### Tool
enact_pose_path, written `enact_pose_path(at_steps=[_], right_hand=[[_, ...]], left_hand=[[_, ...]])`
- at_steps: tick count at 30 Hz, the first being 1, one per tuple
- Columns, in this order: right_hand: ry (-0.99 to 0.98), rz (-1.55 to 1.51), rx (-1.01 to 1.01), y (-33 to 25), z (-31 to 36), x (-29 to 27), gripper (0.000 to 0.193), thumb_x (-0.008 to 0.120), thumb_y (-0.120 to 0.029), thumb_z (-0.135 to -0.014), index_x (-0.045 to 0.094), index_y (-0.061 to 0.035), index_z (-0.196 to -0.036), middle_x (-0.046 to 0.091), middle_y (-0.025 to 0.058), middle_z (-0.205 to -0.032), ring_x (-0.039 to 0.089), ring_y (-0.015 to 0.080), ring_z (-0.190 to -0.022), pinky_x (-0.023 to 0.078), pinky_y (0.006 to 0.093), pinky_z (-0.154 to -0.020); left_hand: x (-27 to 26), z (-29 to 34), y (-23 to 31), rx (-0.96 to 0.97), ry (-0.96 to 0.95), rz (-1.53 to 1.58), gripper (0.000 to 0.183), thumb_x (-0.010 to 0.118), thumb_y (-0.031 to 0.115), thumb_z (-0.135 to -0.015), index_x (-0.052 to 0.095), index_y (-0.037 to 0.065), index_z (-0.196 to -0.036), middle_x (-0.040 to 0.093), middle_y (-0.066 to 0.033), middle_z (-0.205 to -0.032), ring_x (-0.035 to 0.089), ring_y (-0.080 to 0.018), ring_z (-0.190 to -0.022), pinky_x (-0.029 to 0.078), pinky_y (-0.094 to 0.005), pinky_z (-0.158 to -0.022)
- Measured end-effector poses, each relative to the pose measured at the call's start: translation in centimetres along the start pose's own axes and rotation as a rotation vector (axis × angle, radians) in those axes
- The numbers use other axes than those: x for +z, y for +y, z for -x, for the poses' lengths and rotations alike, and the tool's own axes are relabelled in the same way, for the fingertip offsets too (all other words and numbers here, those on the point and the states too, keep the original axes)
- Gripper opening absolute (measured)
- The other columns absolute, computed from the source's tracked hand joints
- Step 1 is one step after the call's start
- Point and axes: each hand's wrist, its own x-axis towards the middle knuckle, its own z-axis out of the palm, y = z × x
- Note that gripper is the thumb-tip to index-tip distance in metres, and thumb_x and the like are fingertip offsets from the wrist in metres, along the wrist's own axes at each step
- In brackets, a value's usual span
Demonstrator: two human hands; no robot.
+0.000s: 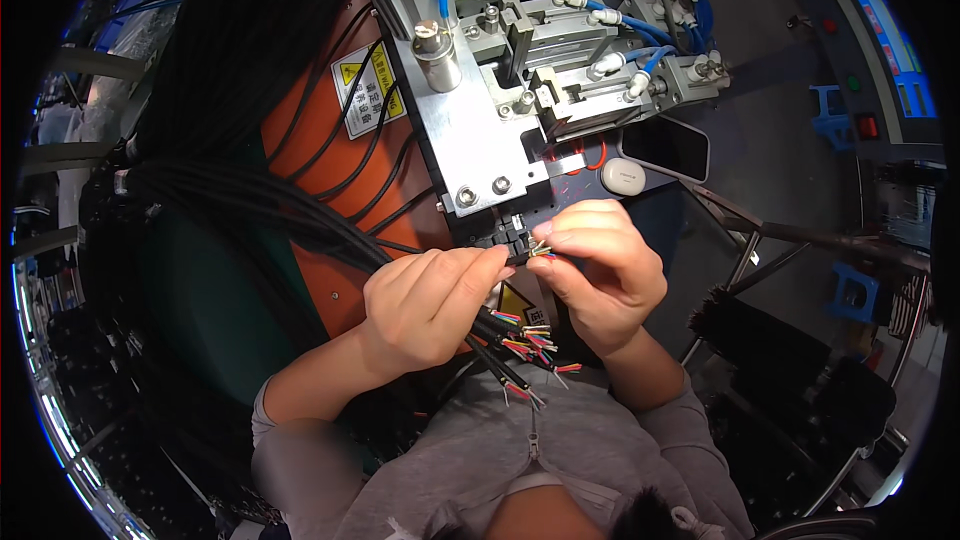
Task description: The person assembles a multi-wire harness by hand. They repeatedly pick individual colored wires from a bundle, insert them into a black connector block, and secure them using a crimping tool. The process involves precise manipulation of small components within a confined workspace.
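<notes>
Closed around a black cable (518, 260) near its stripped end, my left hand (430, 302) sits just below the machine's metal plate (478, 145). My right hand (608, 275) pinches the thin coloured wires (541, 249) that fan out of that same cable. The two hands are close together, fingertips almost meeting. Just beyond them is a small black fixture (508, 230) under the plate's near edge. Below my hands lie several more black cables (485, 332), their stripped ends showing red, yellow, blue and white wires (535, 342).
A thick bundle of black cables (260, 195) runs in from the left over an orange panel (350, 240). Pneumatic cylinders with blue hoses (640, 35) stand at the back. A phone (672, 148) and a round white case (623, 177) lie right of the machine. A screen (885, 40) is far right.
</notes>
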Motion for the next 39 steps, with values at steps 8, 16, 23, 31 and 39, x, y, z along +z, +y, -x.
enact_pose_path(at_steps=[8,16,23,31,39], right_hand=[[-0.12,-0.354,0.423,0.3,0.3,-0.2,0.013,0.074,-0.001,-0.077,0.066,0.002,-0.088,0.063,0.0107,-0.091,0.059,0.016,-0.081,0.047,0.0278,-0.074],[-0.029,0.182,0.027,0.8,-0.1,0.1,0.017,0.077,0.002,-0.067,0.064,-0.0026,-0.076,0.063,0.0083,-0.077,0.059,0.0204,-0.074,0.046,0.0295,-0.068],[-0.307,0.138,0.264,0.5,-0.7,-2.1,0.012,0.069,-0.008,-0.078,0.058,-0.0022,-0.08,0.057,0.0086,-0.078,0.054,0.0218,-0.075,0.043,0.0314,-0.071],[-0.242,0.226,0.278,2.0,0.0,-2.1,0.004,0.066,-0.002,-0.078,0.063,0.0004,-0.078,0.063,0.0089,-0.076,0.059,0.021,-0.073,0.046,0.0307,-0.07],[-0.263,0.484,0.158,2.7,0.5,-0.7,0.007,0.064,-0.001,-0.073,0.057,-0.0022,-0.071,0.054,0.008,-0.067,0.05,0.0258,-0.064,0.041,0.0362,-0.06]], left_hand=[[0.0,0.1,0.0,0.009,-0.009,-0.006,0.023,0.068,0.012,-0.076,0.066,-0.001,-0.094,0.059,-0.0039,-0.073,0.057,-0.0126,-0.057,0.04,-0.0242,-0.045],[0.4,0.5,0.0,-0.02,-0.084,-0.007,0.024,0.066,0.009,-0.069,0.066,0.0,-0.091,0.053,-0.002,-0.071,0.051,-0.0108,-0.055,0.034,-0.0252,-0.042],[0.4,0.3,0.1,0.004,-0.064,-0.049,0.029,0.066,0.009,-0.067,0.068,0.002,-0.095,0.055,-0.002,-0.074,0.051,-0.0109,-0.055,0.036,-0.0237,-0.044],[0.9,0.8,0.6,0.042,-0.185,-0.225,0.034,0.062,0.008,-0.07,0.068,0.006,-0.103,0.049,0.0019,-0.073,0.046,-0.0086,-0.057,0.035,-0.0215,-0.045],[0.9,0.6,1.4,-0.085,-0.337,-0.321,0.037,0.061,0.012,-0.069,0.068,0.005,-0.105,0.045,0.0007,-0.075,0.046,-0.0108,-0.061,0.036,-0.0216,-0.045]])
